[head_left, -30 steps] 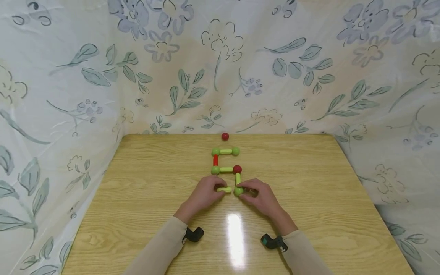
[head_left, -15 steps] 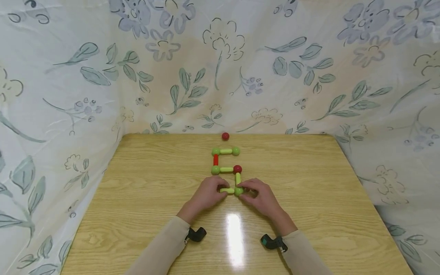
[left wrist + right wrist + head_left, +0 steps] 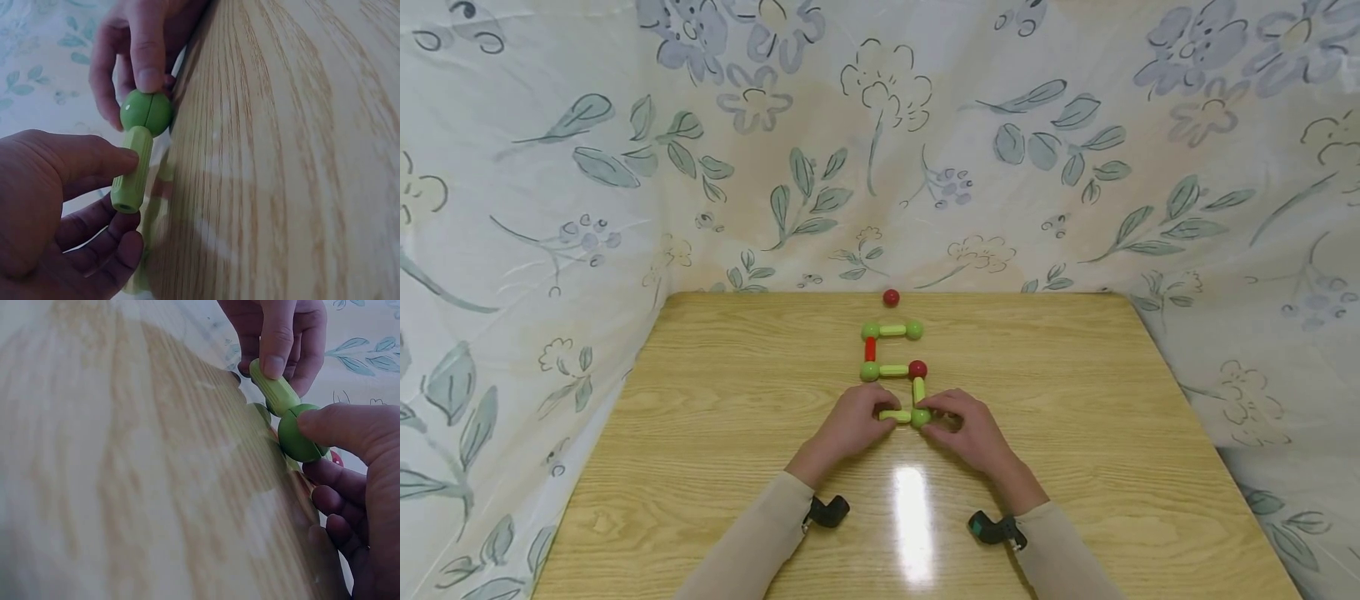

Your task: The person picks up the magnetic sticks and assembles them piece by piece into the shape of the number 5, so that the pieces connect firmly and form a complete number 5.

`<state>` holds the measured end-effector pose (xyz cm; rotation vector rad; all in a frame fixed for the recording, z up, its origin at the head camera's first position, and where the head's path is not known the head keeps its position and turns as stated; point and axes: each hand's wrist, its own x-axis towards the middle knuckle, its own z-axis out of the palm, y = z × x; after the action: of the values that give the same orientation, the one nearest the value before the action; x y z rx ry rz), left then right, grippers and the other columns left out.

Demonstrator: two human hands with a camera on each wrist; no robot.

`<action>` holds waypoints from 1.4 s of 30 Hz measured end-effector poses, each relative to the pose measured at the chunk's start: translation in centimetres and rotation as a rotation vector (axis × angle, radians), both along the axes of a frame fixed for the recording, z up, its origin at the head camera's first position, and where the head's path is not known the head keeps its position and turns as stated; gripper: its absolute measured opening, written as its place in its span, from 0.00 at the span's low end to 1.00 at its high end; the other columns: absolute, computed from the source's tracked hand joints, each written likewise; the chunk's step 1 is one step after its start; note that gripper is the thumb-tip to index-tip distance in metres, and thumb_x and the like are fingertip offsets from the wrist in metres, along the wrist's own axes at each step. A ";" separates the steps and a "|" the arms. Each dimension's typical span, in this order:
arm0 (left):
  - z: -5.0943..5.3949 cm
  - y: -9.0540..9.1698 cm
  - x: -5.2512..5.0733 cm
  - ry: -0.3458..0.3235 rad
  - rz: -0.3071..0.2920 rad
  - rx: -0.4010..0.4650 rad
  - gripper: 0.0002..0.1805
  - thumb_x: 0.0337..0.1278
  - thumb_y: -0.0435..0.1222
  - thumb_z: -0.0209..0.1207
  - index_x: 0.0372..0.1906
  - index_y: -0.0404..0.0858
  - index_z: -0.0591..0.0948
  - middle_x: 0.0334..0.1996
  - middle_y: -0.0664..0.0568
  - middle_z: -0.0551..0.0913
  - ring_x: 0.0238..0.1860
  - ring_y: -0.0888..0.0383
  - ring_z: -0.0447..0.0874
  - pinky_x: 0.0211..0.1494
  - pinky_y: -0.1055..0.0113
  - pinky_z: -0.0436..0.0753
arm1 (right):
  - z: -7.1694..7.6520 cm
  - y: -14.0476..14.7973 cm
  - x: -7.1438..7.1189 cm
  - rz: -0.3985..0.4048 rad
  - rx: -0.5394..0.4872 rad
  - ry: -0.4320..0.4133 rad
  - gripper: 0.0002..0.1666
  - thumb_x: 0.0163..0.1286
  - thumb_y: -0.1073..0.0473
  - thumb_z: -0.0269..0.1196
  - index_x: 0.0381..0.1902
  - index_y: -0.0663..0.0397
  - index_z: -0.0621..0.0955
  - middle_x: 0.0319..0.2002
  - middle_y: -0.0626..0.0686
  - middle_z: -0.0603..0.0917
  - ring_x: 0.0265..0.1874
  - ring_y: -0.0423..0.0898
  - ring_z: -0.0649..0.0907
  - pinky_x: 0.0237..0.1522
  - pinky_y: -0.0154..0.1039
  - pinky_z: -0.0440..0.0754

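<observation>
My left hand [image 3: 852, 422] pinches a light green ridged rod [image 3: 133, 169] between thumb and fingers. The rod's far end touches a green ball [image 3: 921, 418], which my right hand [image 3: 964, 427] grips by its side. From that ball another light green rod [image 3: 919, 389] runs back to a red ball [image 3: 917, 368]. A further light green rod [image 3: 894, 371] links the red ball to a green ball [image 3: 869, 371] at the left. A red rod [image 3: 870, 349] goes on to a green ball [image 3: 870, 331], then a rod [image 3: 892, 331] to an end ball [image 3: 914, 330].
A loose red ball [image 3: 891, 297] lies at the back edge of the wooden table [image 3: 737, 375]. Floral cloth [image 3: 895, 167] hangs behind and at both sides. A bright reflection shows on the tabletop between the forearms.
My left hand has moved slightly right with its rod, closing the gap to the green ball; the rod now touches it. My right hand stays in place on the ball.
</observation>
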<state>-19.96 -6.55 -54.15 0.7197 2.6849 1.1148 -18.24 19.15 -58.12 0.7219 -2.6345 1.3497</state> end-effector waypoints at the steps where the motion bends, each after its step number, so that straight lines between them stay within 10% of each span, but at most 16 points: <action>1: 0.0 0.0 0.0 0.000 -0.001 0.002 0.07 0.66 0.32 0.73 0.46 0.41 0.92 0.40 0.56 0.87 0.38 0.60 0.79 0.44 0.63 0.82 | 0.0 0.0 0.0 -0.002 0.000 0.000 0.20 0.67 0.58 0.81 0.55 0.40 0.91 0.48 0.40 0.88 0.45 0.43 0.83 0.44 0.42 0.83; 11: 0.7 -1.0 -1.0 -0.053 0.049 0.059 0.09 0.70 0.37 0.71 0.50 0.40 0.91 0.42 0.58 0.86 0.44 0.59 0.82 0.51 0.60 0.84 | 0.3 0.0 0.1 -0.005 0.005 -0.012 0.20 0.67 0.57 0.81 0.56 0.38 0.92 0.49 0.38 0.88 0.46 0.41 0.84 0.47 0.42 0.84; 25: 3.7 -2.6 -8.4 0.100 0.177 0.103 0.09 0.75 0.34 0.66 0.52 0.34 0.90 0.42 0.52 0.87 0.44 0.54 0.83 0.48 0.58 0.84 | -0.1 0.1 -0.2 0.008 -0.004 -0.051 0.19 0.69 0.55 0.79 0.56 0.37 0.91 0.50 0.37 0.88 0.48 0.41 0.85 0.49 0.43 0.85; 42: 4.8 -0.2 -16.3 0.070 0.033 -0.320 0.28 0.84 0.36 0.55 0.82 0.42 0.72 0.81 0.43 0.67 0.81 0.43 0.63 0.82 0.49 0.63 | -0.3 -0.1 -0.2 0.009 -0.016 -0.040 0.19 0.68 0.56 0.80 0.56 0.36 0.91 0.50 0.36 0.88 0.48 0.41 0.85 0.49 0.43 0.85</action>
<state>-36.25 -6.71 -49.33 0.6697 2.8458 0.6505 -18.42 19.09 -58.46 0.7123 -2.6506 1.4006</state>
